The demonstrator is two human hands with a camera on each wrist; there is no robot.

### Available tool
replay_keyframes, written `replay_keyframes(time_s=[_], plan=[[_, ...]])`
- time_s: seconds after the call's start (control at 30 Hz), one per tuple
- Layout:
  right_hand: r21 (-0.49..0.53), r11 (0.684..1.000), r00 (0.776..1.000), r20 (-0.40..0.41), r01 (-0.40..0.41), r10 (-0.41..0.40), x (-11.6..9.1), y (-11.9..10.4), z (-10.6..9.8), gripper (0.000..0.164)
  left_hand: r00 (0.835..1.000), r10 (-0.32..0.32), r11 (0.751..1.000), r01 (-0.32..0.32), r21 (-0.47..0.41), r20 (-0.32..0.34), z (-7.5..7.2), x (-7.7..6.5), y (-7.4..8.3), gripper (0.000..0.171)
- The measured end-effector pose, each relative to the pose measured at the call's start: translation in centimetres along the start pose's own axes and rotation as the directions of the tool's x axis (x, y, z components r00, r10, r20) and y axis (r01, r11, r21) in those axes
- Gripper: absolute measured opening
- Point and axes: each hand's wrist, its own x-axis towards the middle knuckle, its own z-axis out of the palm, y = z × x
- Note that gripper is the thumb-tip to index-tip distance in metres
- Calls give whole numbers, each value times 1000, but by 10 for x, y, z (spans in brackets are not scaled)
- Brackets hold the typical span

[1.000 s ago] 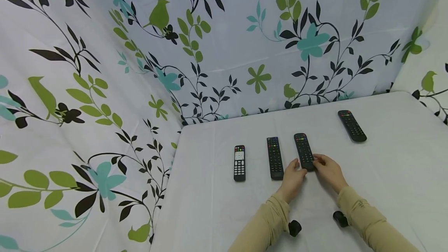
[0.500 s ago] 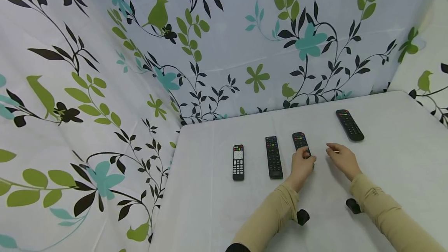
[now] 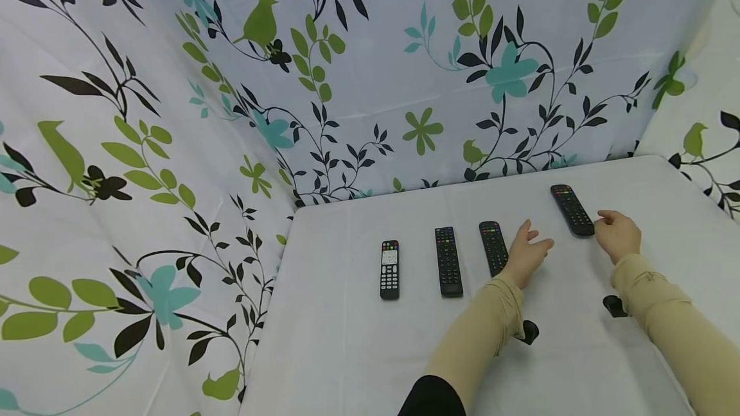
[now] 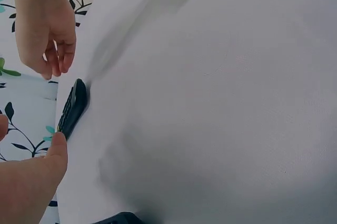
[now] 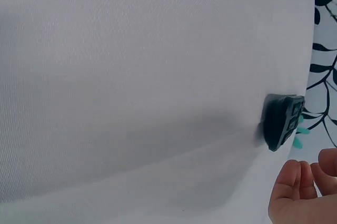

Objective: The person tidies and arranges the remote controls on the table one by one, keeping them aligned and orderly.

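Observation:
Four black remote controls lie in a loose row on the white table. My right hand [image 3: 618,235] hovers at the right edge of the rightmost remote [image 3: 572,210], fingers loosely bent with nothing in them; the right wrist view shows a gap between the fingertips and that remote [image 5: 281,121]. My left hand [image 3: 527,252] is in the air to its left, fingers spread and holding nothing, beside the third remote [image 3: 493,246], whose lower end the hand and wrist partly hide. In the left wrist view, the rightmost remote [image 4: 73,108] lies beyond my left hand [image 4: 37,182].
Farther left lie a remote with coloured top buttons [image 3: 448,262] and a remote with a pale pad and white keys [image 3: 390,269]. The table [image 3: 341,339] meets a curtain [image 3: 370,82] printed with leaves and birds at its back and left. A small black device sits under each wrist.
Both hands have moved right. The left hand gripped the lower end of the third remote and has let it go. My right hand left that remote and came up beside the rightmost one.

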Motion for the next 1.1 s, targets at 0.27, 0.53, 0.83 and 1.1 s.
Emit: replay_keyframes(time_s=[0.27,0.53,0.83,1.1], plan=[[-4,996,995,42,-86,86,8,18,12,48,1000,-23,994,23,-105,1,8,4,-13,61],[61,984,983,87,-166,160,17,21,20,57,999,-28,990,30,-139,20,6,7,-18,57],[99,983,983,109,-157,146,13,20,24,57,997,-54,987,61,-146,52,3,5,-23,56],[116,987,979,183,-111,88,3,23,25,57,997,-69,988,71,-137,21,-1,1,-25,53]])
